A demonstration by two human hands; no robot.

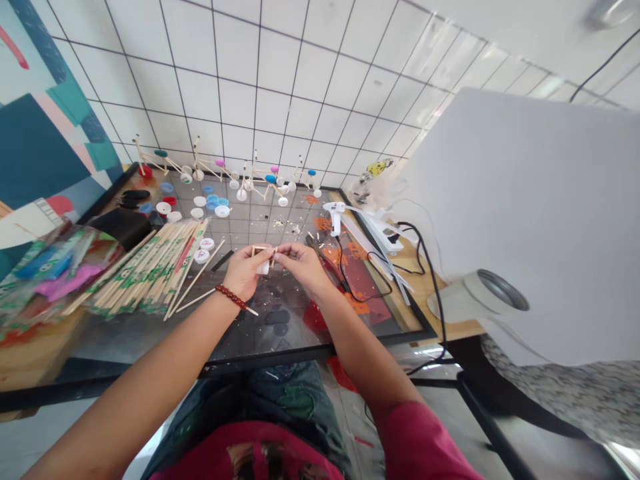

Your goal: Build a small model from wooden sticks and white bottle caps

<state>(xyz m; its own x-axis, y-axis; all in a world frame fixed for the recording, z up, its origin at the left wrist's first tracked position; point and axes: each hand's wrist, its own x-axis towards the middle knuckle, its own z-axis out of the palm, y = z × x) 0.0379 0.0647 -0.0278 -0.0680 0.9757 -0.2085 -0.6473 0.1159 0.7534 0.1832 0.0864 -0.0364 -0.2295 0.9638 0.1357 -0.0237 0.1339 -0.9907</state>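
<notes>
Both hands meet over the dark glossy tabletop. My left hand [244, 272], with a beaded bracelet at the wrist, is closed on a small wooden stick frame [259, 249]. A white bottle cap [263, 268] shows at the lower side of this frame. The fingertips of my right hand [303, 265] pinch the frame's right end; fingers partly hide the joints. A thin stick end pokes out below my left wrist. Left of my hands lie loose wooden sticks [201, 277] and two stacked white caps [201, 255].
Paper-wrapped chopsticks [145, 270] cover the left side. Several stick-and-cap models [271, 179] line the back by the tiled wall. Loose caps [212, 201] lie before them. A white glue gun [335, 217] with black cable, pliers [325, 260] and a lamp [475, 293] are on the right.
</notes>
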